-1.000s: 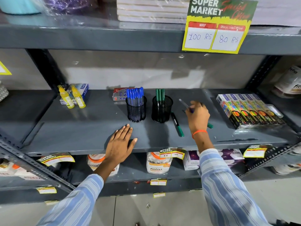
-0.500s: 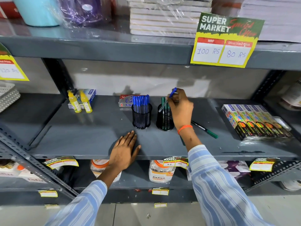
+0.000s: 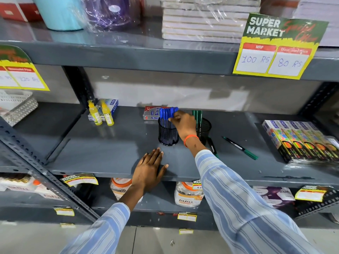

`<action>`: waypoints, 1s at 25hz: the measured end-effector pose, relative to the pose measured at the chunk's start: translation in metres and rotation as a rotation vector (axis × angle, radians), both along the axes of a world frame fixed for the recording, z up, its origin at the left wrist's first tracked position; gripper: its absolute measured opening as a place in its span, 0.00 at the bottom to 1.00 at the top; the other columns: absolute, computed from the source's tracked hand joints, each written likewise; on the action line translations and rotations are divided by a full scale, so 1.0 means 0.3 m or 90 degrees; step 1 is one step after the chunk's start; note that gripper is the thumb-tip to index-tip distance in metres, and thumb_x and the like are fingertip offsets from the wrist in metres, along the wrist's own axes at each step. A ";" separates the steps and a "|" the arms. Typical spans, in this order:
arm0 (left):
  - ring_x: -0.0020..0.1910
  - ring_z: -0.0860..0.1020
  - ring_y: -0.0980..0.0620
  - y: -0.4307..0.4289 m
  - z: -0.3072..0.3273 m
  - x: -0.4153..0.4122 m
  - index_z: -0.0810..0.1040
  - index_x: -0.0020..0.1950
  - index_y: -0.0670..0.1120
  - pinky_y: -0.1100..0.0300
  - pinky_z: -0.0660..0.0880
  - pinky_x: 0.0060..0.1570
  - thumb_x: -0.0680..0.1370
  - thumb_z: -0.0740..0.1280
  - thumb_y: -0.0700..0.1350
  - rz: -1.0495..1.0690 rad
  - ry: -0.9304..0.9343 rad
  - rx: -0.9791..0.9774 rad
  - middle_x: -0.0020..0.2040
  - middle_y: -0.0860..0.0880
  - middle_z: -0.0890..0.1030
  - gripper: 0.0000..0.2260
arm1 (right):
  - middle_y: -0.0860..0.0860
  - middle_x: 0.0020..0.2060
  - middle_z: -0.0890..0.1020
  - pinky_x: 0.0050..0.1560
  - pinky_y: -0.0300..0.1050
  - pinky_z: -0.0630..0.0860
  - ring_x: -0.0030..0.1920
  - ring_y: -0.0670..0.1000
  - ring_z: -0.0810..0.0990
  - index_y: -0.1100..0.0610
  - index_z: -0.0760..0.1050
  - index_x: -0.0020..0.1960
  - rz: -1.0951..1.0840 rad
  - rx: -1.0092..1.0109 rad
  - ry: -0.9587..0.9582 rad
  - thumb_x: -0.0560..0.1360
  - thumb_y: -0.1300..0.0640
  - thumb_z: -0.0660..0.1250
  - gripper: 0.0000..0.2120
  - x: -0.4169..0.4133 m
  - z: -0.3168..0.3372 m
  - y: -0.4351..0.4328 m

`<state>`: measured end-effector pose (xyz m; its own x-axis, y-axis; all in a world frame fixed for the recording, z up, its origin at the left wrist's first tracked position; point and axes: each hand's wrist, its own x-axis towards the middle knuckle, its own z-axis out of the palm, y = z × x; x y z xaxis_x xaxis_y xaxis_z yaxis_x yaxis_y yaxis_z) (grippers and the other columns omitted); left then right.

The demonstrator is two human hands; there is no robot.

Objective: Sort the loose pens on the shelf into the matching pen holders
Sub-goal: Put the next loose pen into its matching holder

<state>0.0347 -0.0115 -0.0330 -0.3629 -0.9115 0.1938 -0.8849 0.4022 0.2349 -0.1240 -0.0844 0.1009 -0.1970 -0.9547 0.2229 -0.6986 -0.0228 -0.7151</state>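
Note:
Two black mesh pen holders stand mid-shelf. The left holder (image 3: 167, 135) is full of blue pens (image 3: 166, 113). The right holder (image 3: 205, 128) has green pens (image 3: 196, 116) and is partly hidden by my wrist. My right hand (image 3: 183, 123) is over the left holder, its fingers pinched on the cap of a blue pen that stands among the others. My left hand (image 3: 149, 171) lies flat and open on the shelf's front edge (image 3: 110, 174). One loose green pen (image 3: 240, 148) lies on the shelf to the right. Another loose green pen (image 3: 212, 147) pokes out from behind my right forearm.
Two yellow glue bottles (image 3: 101, 114) stand at the back left, and a red-and-grey pen box (image 3: 151, 114) lies behind the blue holder. A row of colourful boxes (image 3: 300, 141) fills the right end. The shelf above (image 3: 128, 55) hangs low with a price card (image 3: 277, 47).
My right hand has carried the blue pen from above the green holder leftwards to the blue holder. The left hand has stayed on the shelf edge.

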 end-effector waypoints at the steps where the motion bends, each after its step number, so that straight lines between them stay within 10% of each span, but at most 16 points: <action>1: 0.74 0.56 0.50 0.002 0.001 0.000 0.57 0.74 0.47 0.56 0.44 0.71 0.79 0.51 0.59 -0.001 0.006 -0.007 0.75 0.48 0.59 0.27 | 0.62 0.45 0.87 0.48 0.47 0.78 0.47 0.61 0.84 0.63 0.81 0.45 0.004 0.014 0.016 0.73 0.57 0.71 0.09 0.004 -0.008 -0.003; 21: 0.72 0.62 0.47 0.002 0.010 -0.007 0.63 0.72 0.44 0.49 0.56 0.71 0.77 0.45 0.60 -0.006 -0.040 -0.035 0.73 0.44 0.66 0.30 | 0.60 0.37 0.83 0.45 0.47 0.67 0.41 0.61 0.78 0.62 0.79 0.39 -0.206 -0.192 0.042 0.74 0.56 0.70 0.10 -0.248 -0.118 0.204; 25: 0.71 0.65 0.46 0.006 0.011 -0.007 0.66 0.70 0.43 0.48 0.59 0.70 0.77 0.47 0.59 0.001 -0.031 -0.047 0.71 0.43 0.68 0.29 | 0.65 0.42 0.83 0.50 0.52 0.72 0.47 0.65 0.79 0.64 0.80 0.42 -0.254 -0.060 0.077 0.74 0.54 0.71 0.11 -0.379 -0.182 0.266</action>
